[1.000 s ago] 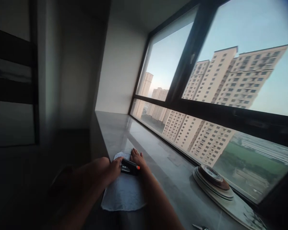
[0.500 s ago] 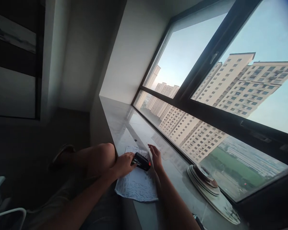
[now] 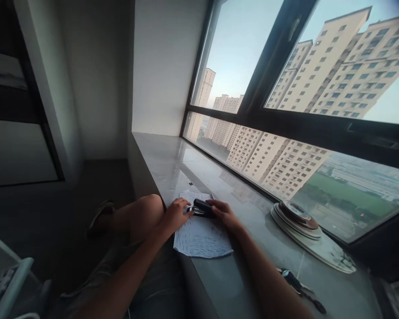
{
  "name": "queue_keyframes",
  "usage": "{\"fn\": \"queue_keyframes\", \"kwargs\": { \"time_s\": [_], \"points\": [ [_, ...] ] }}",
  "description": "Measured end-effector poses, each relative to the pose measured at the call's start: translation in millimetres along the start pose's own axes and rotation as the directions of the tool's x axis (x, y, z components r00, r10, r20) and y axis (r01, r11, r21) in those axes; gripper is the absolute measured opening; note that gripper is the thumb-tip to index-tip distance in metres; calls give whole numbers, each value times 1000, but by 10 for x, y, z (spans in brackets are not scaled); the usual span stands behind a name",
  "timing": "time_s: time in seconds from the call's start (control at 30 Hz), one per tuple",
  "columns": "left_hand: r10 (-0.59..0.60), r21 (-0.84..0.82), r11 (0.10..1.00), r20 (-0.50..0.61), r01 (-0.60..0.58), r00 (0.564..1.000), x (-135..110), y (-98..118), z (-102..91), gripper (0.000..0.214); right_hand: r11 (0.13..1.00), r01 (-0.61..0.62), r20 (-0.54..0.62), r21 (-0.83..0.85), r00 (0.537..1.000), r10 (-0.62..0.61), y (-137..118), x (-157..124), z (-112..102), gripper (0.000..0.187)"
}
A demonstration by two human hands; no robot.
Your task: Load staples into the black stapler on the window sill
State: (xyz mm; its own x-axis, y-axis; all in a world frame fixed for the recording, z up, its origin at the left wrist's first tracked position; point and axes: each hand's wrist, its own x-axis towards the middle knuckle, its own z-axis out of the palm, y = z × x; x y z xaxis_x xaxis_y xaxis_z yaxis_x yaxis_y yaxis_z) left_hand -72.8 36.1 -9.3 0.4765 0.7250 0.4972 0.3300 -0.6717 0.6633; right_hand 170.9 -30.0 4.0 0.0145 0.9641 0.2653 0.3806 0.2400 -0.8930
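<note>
A black stapler (image 3: pixel 204 208) is held over a sheet of paper covered in writing (image 3: pixel 202 241). Its top arm and base spread apart at the left end, with a shiny metal part between them. My left hand (image 3: pixel 177 214) pinches that left end between thumb and fingers. Around the other end, my right hand (image 3: pixel 225 214) is closed. The paper lies on the grey stone windowsill (image 3: pixel 166 164), its lower edge slightly wavy. Past the paper's far edge sit small dark bits (image 3: pixel 190 183), too small to name.
Stacked plates or round boards (image 3: pixel 295 223) lie against the window (image 3: pixel 252 110) on the right. Keys with a dark fob (image 3: pixel 295 281) rest near my right forearm. My bent knee (image 3: pixel 149 204) is beside the sill's left edge. A white-framed stand (image 3: pixel 20 279) is at lower left.
My right hand has come from beside the stapler to close on its right end. The stapler has turned and its arm and base now show apart. The head view has shifted, bringing the keys into sight.
</note>
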Motion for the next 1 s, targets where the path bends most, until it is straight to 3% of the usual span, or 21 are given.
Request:
{"fn": "queue_keyframes", "kwargs": {
  "time_s": [0.13, 0.4, 0.53, 0.63, 0.77, 0.83, 0.93, 1.0],
  "points": [
    [-3, 0, 1000, 16, 3, 1000, -67, -45, -57, 25, 993, -30, -28, 114, 999, 33, -35, -16, -42, 53],
    [-77, -83, 994, -21, 75, 997, -50, -58, -34, 61, 1000, -18, 17, 8, 1000, 18, -39, 61, -37, 46],
    [-79, -98, 993, -107, 69, 991, -43, -100, 0, 79, 999, 11, -5, -48, 1000, -11, -91, 66, -10, 48],
    [-61, -93, 994, -106, 51, 992, -44, -132, 14, 78, 999, 24, -29, -26, 999, -24, -148, 8, 19, 52],
    [-58, -126, 991, -69, 49, 996, -53, -132, -18, 68, 962, 146, 30, -233, 989, -143, -199, -54, 87, 52],
    [-52, -199, 980, -110, 29, 993, -58, -98, -70, 76, 920, 171, 3, -352, 983, -182, -235, -56, 131, 44],
    [-108, -475, 880, -228, -13, 968, -43, -17, -175, 88, 887, 156, -133, -434, 963, -235, -350, -39, 212, 34],
    [-265, -726, 687, -224, 20, 938, -8, 33, -229, 76, 855, 191, -207, -482, 924, -323, -459, -32, 283, 31]
  ]
}}
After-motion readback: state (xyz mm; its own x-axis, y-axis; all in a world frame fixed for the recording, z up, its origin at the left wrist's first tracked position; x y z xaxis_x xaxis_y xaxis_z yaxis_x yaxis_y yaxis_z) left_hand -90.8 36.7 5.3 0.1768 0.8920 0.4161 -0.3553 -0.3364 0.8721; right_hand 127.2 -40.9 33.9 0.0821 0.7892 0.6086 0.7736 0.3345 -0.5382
